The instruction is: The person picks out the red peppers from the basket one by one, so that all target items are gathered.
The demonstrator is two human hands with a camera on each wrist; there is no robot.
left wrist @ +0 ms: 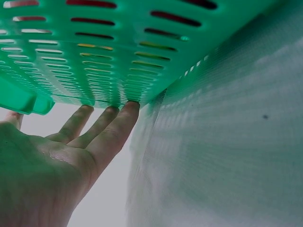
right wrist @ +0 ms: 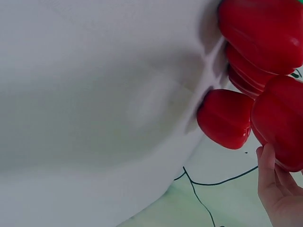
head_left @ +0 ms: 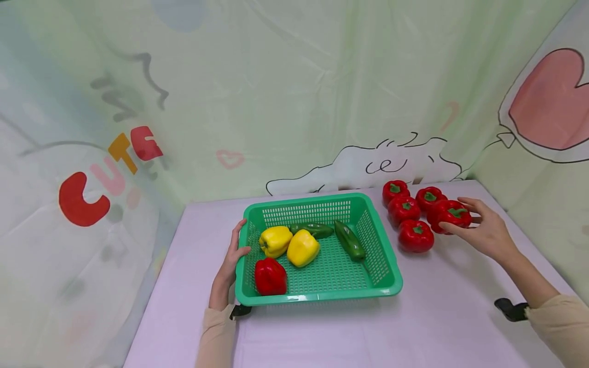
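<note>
My left hand (head_left: 230,259) holds the left side of a green plastic basket (head_left: 322,296), thumb over the rim. In the left wrist view, its long fingers (left wrist: 113,128) reach along the slotted outer wall. At the right, my right hand (head_left: 490,232) grips a red bell pepper (head_left: 448,214) between thumb and fingers. The right wrist view shows this pepper (right wrist: 280,120) raised off the table. Close beside it stand several other red bell peppers (head_left: 416,236). Inside the basket lie one red bell pepper (head_left: 270,277), two yellow bell peppers (head_left: 303,248) and two long green peppers (head_left: 349,241).
A pale lilac cloth covers the table (head_left: 317,337). Behind it and along both sides hangs a printed curtain (head_left: 285,102) with letters and hearts. The loose red peppers sit between the basket's right side and the table's right edge.
</note>
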